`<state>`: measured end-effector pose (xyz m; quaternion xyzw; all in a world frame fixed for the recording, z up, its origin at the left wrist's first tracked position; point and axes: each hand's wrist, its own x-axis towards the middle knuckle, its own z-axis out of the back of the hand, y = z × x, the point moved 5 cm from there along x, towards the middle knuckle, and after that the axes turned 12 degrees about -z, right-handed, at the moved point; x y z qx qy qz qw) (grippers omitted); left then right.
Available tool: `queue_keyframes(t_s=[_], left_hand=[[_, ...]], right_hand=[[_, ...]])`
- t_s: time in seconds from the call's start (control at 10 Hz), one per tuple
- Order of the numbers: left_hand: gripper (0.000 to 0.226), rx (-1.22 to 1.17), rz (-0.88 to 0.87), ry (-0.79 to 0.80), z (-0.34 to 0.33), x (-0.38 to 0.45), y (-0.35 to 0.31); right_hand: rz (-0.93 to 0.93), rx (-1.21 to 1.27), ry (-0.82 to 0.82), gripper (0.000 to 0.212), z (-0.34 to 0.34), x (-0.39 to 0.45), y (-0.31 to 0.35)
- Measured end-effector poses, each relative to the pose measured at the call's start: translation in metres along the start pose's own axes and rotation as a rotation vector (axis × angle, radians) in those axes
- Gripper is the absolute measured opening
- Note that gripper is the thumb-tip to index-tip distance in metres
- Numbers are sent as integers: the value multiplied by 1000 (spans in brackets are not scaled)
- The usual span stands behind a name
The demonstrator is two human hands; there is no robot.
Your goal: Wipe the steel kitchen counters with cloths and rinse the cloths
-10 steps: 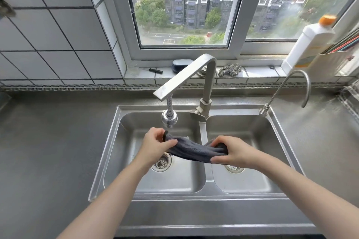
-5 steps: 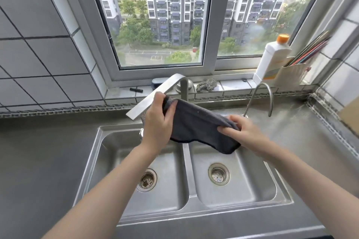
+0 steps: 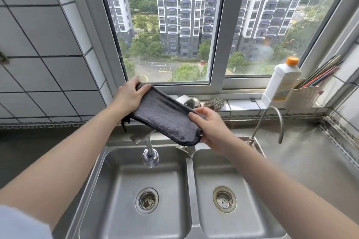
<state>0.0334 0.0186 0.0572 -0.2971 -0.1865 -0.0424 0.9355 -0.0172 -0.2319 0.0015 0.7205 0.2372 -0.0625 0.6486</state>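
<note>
Two hands stretch one dark grey cloth (image 3: 167,118) above the double sink (image 3: 186,190): left hand (image 3: 129,97) and right hand (image 3: 210,129) fingers pinch opposite ends. No water runs; rinsing looks finished, though wiping the steel desk (image 3: 303,153) may remain.

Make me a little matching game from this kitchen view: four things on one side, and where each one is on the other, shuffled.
Things:
1. grey cloth
2. white bottle
3. steel scourer
4. thin curved tap

Places:
A. on the windowsill, far right, beside the chopstick holder
B. stretched between left hand and right hand
C. at the right basin's back corner
D. on the windowsill, behind the right hand

Pairs: 1-B, 2-A, 3-D, 4-C
</note>
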Motion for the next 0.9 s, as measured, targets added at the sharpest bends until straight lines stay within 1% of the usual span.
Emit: queue_keyframes(t_s=[0.1, 0.2, 0.3, 0.4, 0.5, 0.6, 0.7, 0.8, 0.9], left_hand=[[38, 30, 59, 114, -22, 3, 17], [41, -23, 49, 72, -29, 7, 17], [41, -111, 56, -42, -32, 10, 16], [43, -51, 108, 122, -52, 7, 25], [49, -37, 172, 268, -66, 1, 36], [47, -47, 208, 311, -73, -4, 40], [58, -101, 243, 416, -76, -11, 40], [58, -202, 406, 464, -70, -30, 54], [43, -283, 552, 386, -57, -59, 68]], right_hand=[[-35, -84, -49, 18, 10, 12, -19], [9, -17, -98, 29, 28, 17, -25], [58, 18, -119, 31, 41, 19, -28], [8, -78, -109, 20, 39, 19, -41], [-76, -88, -46, 6, 32, 22, -51], [-127, -88, 19, 10, 28, 22, -56], [-149, -97, 24, 14, 28, 22, -59], [-173, -131, 28, 17, 33, 25, -67], [-232, -193, 31, 20, 36, 23, -77]])
